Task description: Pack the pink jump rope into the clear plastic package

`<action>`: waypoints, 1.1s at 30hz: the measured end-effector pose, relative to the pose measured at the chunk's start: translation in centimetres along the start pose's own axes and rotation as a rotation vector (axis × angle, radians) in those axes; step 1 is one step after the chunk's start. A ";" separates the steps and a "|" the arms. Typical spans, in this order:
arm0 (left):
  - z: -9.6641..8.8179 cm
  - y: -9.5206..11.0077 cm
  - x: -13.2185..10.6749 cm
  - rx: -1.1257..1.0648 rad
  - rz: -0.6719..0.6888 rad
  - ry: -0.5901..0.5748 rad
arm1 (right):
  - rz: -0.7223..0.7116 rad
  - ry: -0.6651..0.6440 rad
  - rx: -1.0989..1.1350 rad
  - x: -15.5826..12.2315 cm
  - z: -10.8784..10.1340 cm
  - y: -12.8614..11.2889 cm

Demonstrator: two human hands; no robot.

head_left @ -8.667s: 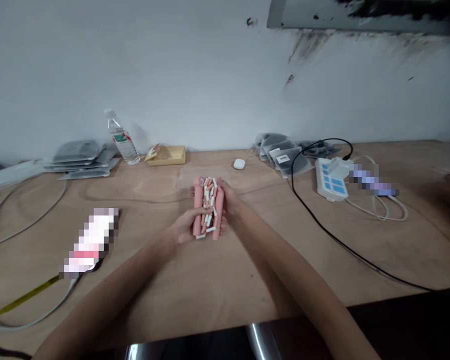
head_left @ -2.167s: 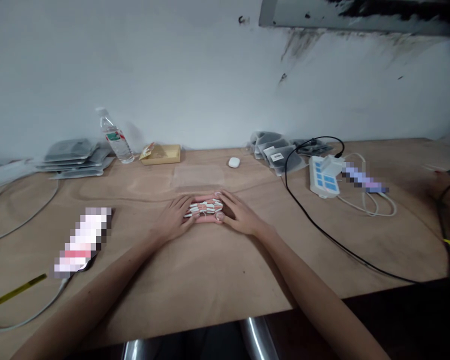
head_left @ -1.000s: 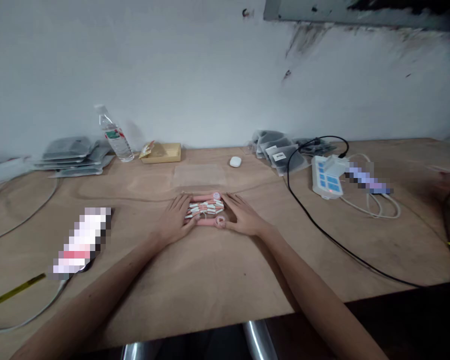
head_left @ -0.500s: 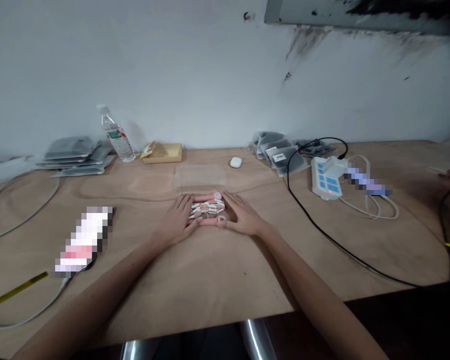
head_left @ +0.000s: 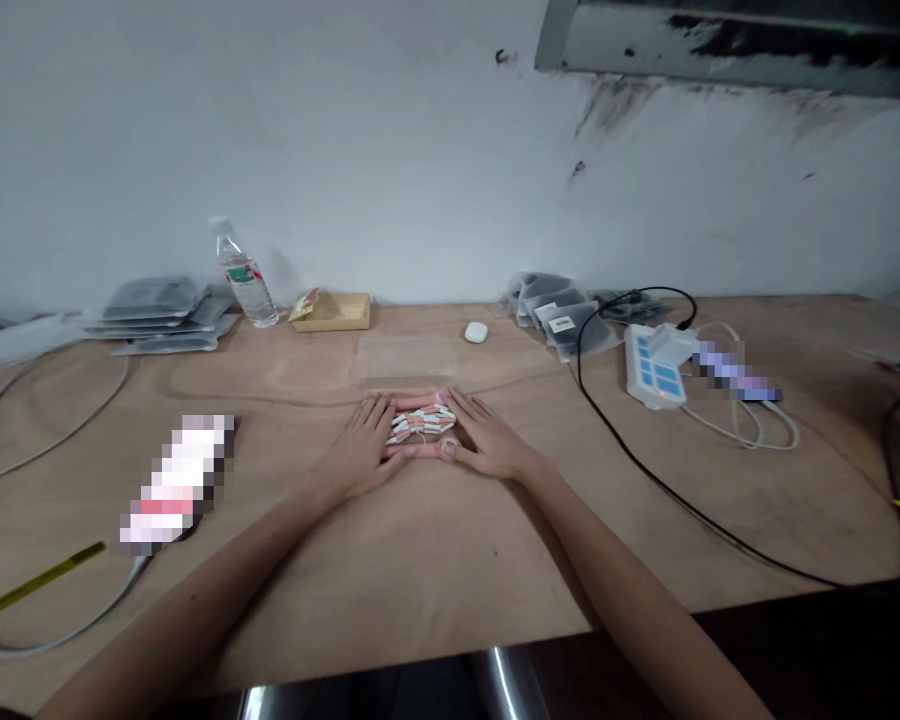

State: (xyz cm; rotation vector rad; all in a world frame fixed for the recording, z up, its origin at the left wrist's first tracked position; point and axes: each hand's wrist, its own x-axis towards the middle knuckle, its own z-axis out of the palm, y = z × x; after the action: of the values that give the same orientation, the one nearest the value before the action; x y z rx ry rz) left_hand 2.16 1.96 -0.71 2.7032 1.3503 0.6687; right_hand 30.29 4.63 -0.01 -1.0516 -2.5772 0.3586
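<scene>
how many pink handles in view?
2: the far handle and the near handle, either side of the beads, between the left hand and the right hand. Any under the hands would be hidden.

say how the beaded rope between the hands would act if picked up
The beaded rope would probably droop and unfold, as its short white and orange pieces lie in loose-looking rows. Its pink handles look stiff, being straight, and might roll if pushed, since they seem round.
</scene>
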 end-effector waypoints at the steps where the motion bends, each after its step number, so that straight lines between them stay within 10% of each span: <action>1: 0.1 0.1 0.0 -0.005 -0.005 -0.001 | -0.001 0.013 0.015 0.0 0.0 0.1; 14: -0.6 0.5 1.3 -0.081 0.015 -0.051 | -0.034 0.050 -0.090 0.8 0.1 -2.3; 28: -3.0 -2.3 1.9 0.289 -0.437 0.274 | -0.042 0.083 -0.029 -1.1 -3.3 -0.1; 33: -2.7 -3.5 1.7 0.201 -0.225 0.115 | -0.018 0.116 0.046 -1.5 -4.0 -0.5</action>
State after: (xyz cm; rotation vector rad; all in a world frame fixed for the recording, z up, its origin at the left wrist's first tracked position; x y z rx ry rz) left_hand -0.64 5.08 1.56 2.6332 1.8069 0.7117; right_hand 32.53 3.65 3.54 -1.0020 -2.4630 0.3399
